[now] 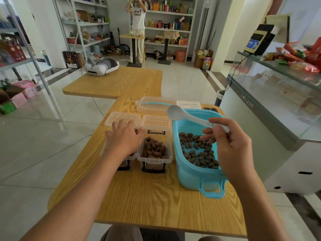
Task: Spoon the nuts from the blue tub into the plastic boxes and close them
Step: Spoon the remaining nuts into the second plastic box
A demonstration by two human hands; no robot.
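Holding down the left plastic box (pixel 119 154), the left hand (pixel 124 138) lies flat over its top with the fingers spread toward the open lid (pixel 122 119). I think it keeps the box from sliding, or gets ready to fold the lid shut. Nuts show under the hand, but how full this box is I cannot tell.

Just right of it, touching, stands the second plastic box (pixel 154 153), open and heaped with nuts (pixel 154 148). Its lid (pixel 157 121) lies folded back.

Right of that box sits the blue tub (pixel 196 173), with many nuts (pixel 199 150) left on its bottom. Above the tub the right hand (pixel 231 146) pinches the handle of the spoon (pixel 191 117). The bowl of the spoon is lifted and looks empty, maybe ready for another scoop.

Behind the tub lies its clear lid (pixel 154 106), out of the way. Nothing blocks the path from tub to boxes.
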